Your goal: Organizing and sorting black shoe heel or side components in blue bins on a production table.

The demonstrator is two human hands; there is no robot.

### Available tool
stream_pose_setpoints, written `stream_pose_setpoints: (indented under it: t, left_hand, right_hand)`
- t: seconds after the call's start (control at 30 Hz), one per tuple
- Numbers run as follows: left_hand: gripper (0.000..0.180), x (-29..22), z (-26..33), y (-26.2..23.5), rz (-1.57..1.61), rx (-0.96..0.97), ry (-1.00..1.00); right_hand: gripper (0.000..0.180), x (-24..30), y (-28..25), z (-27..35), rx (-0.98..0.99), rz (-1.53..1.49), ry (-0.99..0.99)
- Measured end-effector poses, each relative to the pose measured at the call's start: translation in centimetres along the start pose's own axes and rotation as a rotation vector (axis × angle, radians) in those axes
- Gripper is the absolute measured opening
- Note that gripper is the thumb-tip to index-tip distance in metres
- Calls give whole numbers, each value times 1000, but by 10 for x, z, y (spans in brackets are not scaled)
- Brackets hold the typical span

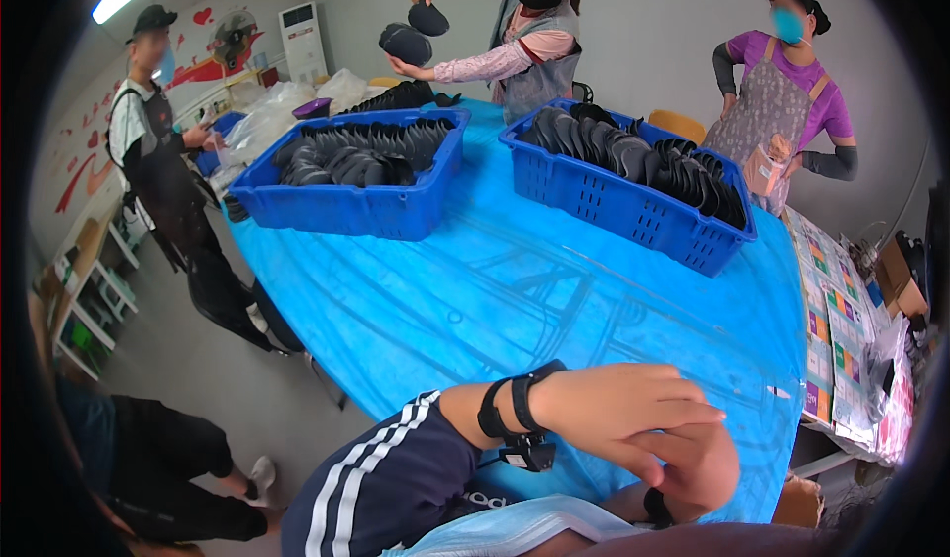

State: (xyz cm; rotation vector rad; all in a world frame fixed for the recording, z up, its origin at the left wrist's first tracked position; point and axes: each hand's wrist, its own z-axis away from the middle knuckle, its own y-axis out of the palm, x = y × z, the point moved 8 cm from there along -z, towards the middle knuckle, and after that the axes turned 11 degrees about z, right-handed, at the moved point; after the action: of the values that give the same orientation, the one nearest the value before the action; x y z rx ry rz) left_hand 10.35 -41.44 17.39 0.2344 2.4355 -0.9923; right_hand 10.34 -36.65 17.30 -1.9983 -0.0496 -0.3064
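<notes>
Blue-covered table [515,290] fills most of the view and is the landmark for everything else. On its far left part sits a blue crate [346,206] packed with dark insole-like pieces [356,156]. On its far right part sits a second blue crate [633,206], also full of dark pieces [633,151] stood on edge. The two crates are well apart, with bare blue cover between them.

Behind the table, a person in a grey apron [524,52] holds up two dark pieces [416,33], one in each hand. Beyond the table's far right corner stands another person in a purple top [782,92]. Off the table's left side stands a third person in a cap [158,132].

At the near edge of the table are your own hands. Your left hand [623,414] comes in on a dark sleeve with white stripes [386,483], black wrist strap [515,414] on, fingers loosely curled and laid over your right hand [698,473], touching it. Left hand grips nothing. Right hand is mostly covered, so you can't tell if it's closed on anything. Both hands are well apart from the crates. A light blue mask [515,527] sits just below your hands at the frame's bottom.
</notes>
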Motion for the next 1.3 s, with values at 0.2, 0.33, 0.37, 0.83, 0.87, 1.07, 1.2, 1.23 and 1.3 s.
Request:
stream_pose_setpoints:
  t: [0.2, 0.33, 0.37, 0.83, 0.87, 1.07, 1.2, 1.23, 1.3]
  left_hand:
    - [81, 16, 24, 7, 28, 69, -126]
    - [78, 10, 26, 4, 0, 36, -51]
    - [78, 9, 24, 4, -9, 56, -63]
    - [91, -3, 34, 12, 6, 259, -179]
    - [91, -2, 35, 13, -2, 258, -184]
    - [88, -4, 44, 8, -47, 169, -169]
    - [83, -6, 33, 7, -41, 120, -91]
    - [83, -6, 33, 7, -41, 121, -90]
    - [75, -5, 36, 4, -77, 96, -122]
  right_hand:
    - [33, -8, 22, -3, 80, -16, 81]
    - [34, -9, 31, -3, 190, -10, 123]
    - [35, -7, 31, -1, 190, 3, 95]
    - [47, 13, 39, -3, 331, -163, -61]
    - [47, 14, 39, -3, 325, -129, -68]
    - [39, 8, 52, -6, 348, -112, -61]
    - [33, 11, 39, -4, 328, -71, -4]
    - [31, 7, 41, -4, 345, -71, 38]
    - [29, 1, 47, -6, 365, -77, 72]
